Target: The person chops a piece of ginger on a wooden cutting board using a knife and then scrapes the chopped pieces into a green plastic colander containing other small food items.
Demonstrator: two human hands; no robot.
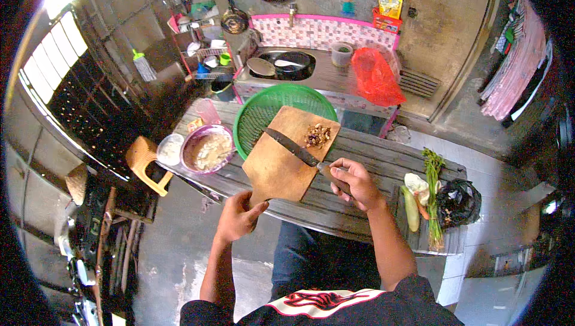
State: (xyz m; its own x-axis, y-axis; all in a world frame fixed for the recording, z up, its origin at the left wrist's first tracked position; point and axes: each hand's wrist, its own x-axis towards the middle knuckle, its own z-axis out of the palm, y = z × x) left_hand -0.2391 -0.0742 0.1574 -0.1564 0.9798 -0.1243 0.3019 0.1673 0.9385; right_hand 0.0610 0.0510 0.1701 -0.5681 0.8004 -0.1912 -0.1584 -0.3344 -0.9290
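My left hand (pixel 239 216) grips the handle of a wooden cutting board (pixel 277 171), which lies over part of a green plastic basket (pixel 256 110). A small heap of chopped brown food (pixel 318 136) sits near the board's far right corner. In my right hand (pixel 357 184) is the handle of a kitchen knife (pixel 292 147); its dark blade slants across the board, beside the heap. Whether the blade touches the board I cannot tell. Left of the basket stands a purple-rimmed bowl (pixel 209 148) with a pale, floury mass in it.
On the wooden table (pixel 382 159), a white tub (pixel 170 150) stands left; long green vegetables (pixel 432 200), a pale cucumber-like vegetable (pixel 411 209) and a black plastic bag (pixel 458 203) lie right. Beyond are a sink (pixel 310 72) and red bag (pixel 375 79). A yellow plastic chair (pixel 143 159) stands left.
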